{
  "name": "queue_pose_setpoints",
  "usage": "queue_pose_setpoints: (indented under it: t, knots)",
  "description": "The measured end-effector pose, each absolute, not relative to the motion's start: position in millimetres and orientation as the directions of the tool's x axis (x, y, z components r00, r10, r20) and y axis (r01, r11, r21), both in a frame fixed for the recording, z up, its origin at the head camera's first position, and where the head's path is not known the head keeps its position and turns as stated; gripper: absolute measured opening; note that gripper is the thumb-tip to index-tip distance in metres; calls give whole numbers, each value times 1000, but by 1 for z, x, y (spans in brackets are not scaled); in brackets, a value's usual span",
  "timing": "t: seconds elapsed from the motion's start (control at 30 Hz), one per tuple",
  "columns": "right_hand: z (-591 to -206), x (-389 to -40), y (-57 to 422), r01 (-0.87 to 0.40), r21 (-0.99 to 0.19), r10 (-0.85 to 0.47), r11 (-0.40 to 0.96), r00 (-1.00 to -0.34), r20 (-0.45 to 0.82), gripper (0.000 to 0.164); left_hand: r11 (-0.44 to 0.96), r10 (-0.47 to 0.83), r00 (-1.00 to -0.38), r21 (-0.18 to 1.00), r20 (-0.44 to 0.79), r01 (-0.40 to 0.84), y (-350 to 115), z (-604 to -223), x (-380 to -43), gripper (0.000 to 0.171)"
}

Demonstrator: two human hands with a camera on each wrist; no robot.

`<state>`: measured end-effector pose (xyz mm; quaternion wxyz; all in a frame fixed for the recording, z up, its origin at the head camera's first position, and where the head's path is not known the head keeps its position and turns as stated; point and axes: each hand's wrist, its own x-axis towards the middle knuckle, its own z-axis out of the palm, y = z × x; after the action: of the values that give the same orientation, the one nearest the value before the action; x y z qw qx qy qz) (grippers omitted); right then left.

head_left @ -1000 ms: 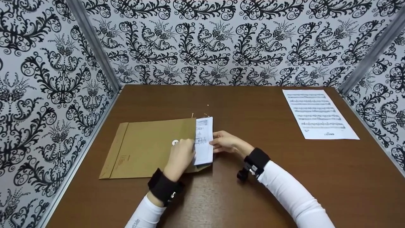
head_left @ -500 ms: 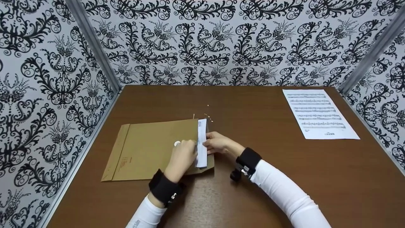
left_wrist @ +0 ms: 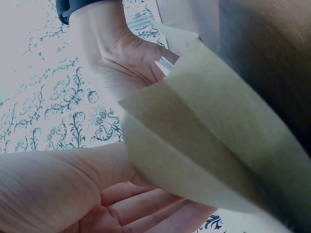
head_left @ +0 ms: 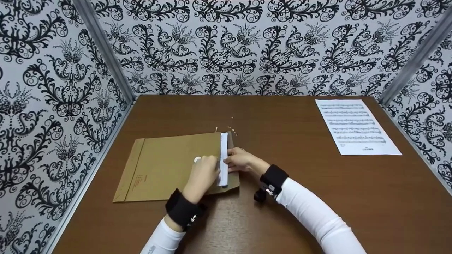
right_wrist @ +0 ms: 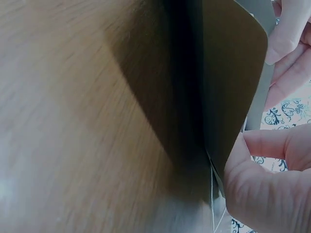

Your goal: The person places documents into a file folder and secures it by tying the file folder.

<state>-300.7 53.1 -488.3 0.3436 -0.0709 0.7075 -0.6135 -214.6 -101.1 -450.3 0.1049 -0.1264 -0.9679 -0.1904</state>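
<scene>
A brown paper envelope (head_left: 169, 162) lies on the table, its mouth toward the right. My left hand (head_left: 203, 173) pinches the upper edge of that mouth; in the left wrist view the envelope's edge (left_wrist: 209, 116) runs between thumb and fingers. A white stack of papers (head_left: 224, 176) sits mostly inside, only a narrow strip showing. My right hand (head_left: 243, 159) holds the strip's outer edge between thumb and fingers. Seen from the right wrist, the flap (right_wrist: 233, 68) stands in front of the right hand (right_wrist: 267, 189), and most of the stack is hidden.
A sheet of printed music (head_left: 356, 127) lies at the back right of the brown table (head_left: 282, 116). Small gold-coloured bits (head_left: 231, 128) and an envelope string are near the mouth. Patterned walls (head_left: 226, 49) enclose the back and sides.
The right hand has moved left, pushing the papers deeper into the envelope, so a thinner strip shows. The envelope has shifted slightly right and toward me. The left hand keeps its hold.
</scene>
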Motion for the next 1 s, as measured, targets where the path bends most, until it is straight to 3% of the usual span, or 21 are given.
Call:
queue_pose_setpoints:
  t: [0.5, 1.0]
  knots:
    - [-491, -301, 41, 348, -915, -529, 205, -747, -403, 39, 895, 187, -943, 349, 277, 280, -103, -449, -213, 7]
    - [-490, -299, 33, 353, -921, -519, 165, -763, -385, 52, 884, 207, -921, 339, 330, 321, -103, -448, -213, 5]
